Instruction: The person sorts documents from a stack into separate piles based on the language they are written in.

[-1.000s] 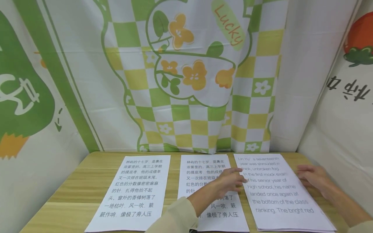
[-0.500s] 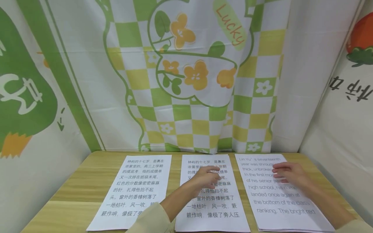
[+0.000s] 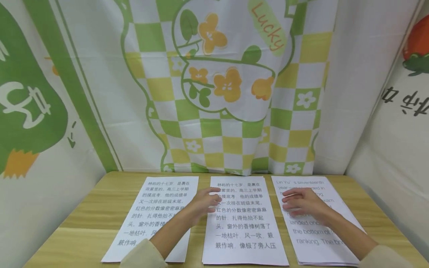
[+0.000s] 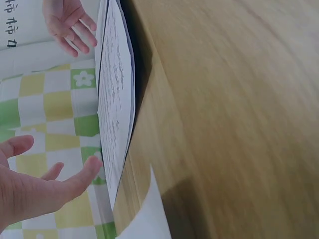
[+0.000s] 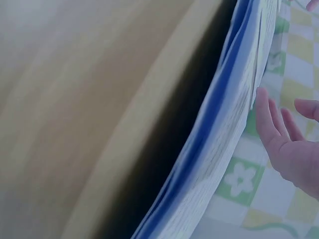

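Side by side lie a left printed sheet (image 3: 144, 219) and a middle stack of printed sheets (image 3: 241, 232), both with Chinese text, and a right stack of sheets (image 3: 311, 251) with English text. My left hand (image 3: 202, 203) hovers over the gap between the left sheet and the middle stack, holding nothing; its fingers are relaxed and spread in the left wrist view. Over the upper part of the right stack is my right hand (image 3: 303, 203), which is also free of any object. In the right wrist view its fingers (image 5: 269, 117) are loosely extended beside the sheets' edge.
The sheets lie on a wood-grain table (image 3: 77, 223). A checkered green and yellow curtain (image 3: 231, 141) hangs behind its back edge. White printed walls (image 3: 395, 149) flank the table on both sides.
Both hands have swept left: the left from over the middle stack's right edge to its left edge, the right from beyond the right stack to above it. The papers look unmoved.
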Demonstrator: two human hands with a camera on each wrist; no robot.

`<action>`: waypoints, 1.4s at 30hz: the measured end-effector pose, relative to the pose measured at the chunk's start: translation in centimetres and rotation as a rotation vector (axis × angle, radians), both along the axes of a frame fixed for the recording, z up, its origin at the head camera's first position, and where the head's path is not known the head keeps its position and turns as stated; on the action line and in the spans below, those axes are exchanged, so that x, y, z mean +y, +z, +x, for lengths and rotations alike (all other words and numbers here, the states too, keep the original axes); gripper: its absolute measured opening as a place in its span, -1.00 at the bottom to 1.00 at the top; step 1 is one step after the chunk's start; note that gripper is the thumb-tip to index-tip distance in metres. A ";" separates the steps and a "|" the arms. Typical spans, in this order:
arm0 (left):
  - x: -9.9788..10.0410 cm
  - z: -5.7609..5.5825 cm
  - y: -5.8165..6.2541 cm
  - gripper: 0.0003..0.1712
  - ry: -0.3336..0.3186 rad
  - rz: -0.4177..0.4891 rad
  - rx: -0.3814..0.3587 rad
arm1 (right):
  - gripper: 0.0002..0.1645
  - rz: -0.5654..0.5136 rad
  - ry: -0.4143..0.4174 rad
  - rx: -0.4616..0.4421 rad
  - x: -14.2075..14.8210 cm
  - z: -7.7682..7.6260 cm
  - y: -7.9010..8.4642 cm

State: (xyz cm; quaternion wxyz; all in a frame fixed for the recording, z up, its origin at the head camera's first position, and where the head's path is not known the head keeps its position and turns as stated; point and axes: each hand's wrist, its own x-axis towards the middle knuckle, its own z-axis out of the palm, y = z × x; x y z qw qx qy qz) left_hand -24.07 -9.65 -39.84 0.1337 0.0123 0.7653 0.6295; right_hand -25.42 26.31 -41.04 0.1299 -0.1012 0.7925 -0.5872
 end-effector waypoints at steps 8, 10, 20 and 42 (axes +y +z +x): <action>-2.1 0.0 -0.1 -0.32 0.072 -0.037 -0.005 | -0.40 -0.062 0.007 -0.035 -2.9 -0.7 -0.1; -2.5 -0.1 -0.4 -0.31 0.101 -0.017 -0.017 | -0.41 -0.056 -0.013 -0.044 -3.4 -1.0 -0.1; -2.9 -0.7 -1.1 -0.32 0.130 0.089 -0.082 | -0.38 -0.061 -0.088 -0.113 -4.0 -1.7 -0.2; -3.2 -0.9 -1.1 -0.40 0.125 0.162 -0.058 | -0.34 -0.105 -0.106 -0.129 -4.2 -1.5 0.2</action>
